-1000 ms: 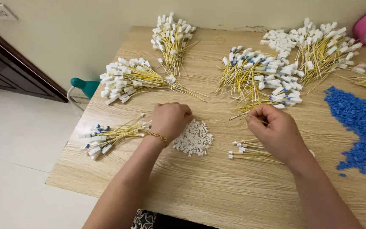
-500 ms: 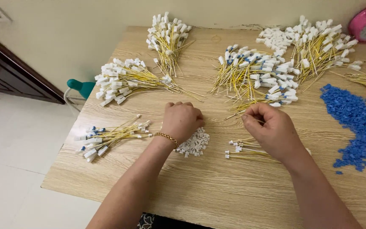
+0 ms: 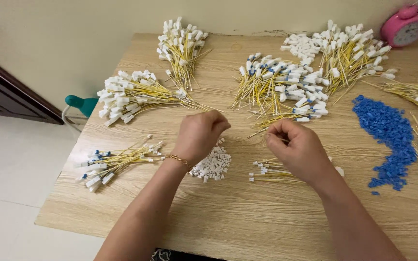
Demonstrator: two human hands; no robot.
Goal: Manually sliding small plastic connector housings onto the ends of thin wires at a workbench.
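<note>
— What have you got between your hands just now?

— Your right hand [image 3: 300,151] pinches a thin yellow wire [image 3: 267,129] with its fingers closed on it, the wire running up toward the blue-and-white bundle [image 3: 286,87]. Your left hand [image 3: 198,135] is curled shut over the heap of small white connectors [image 3: 214,164]; it probably holds one, though I cannot tell from this angle.

— And how far along does it look?

— A small finished bunch [image 3: 267,170] lies just below your right hand, and another bundle [image 3: 110,162] sits left of your wrist. Several big bundles wait farther back on the table [image 3: 247,222], and the pile of blue caps [image 3: 385,130] on the right is still large. I'd judge that much is left to do.

— Anything else nearby?

— A pink alarm clock [image 3: 407,24] in the far right corner.
</note>
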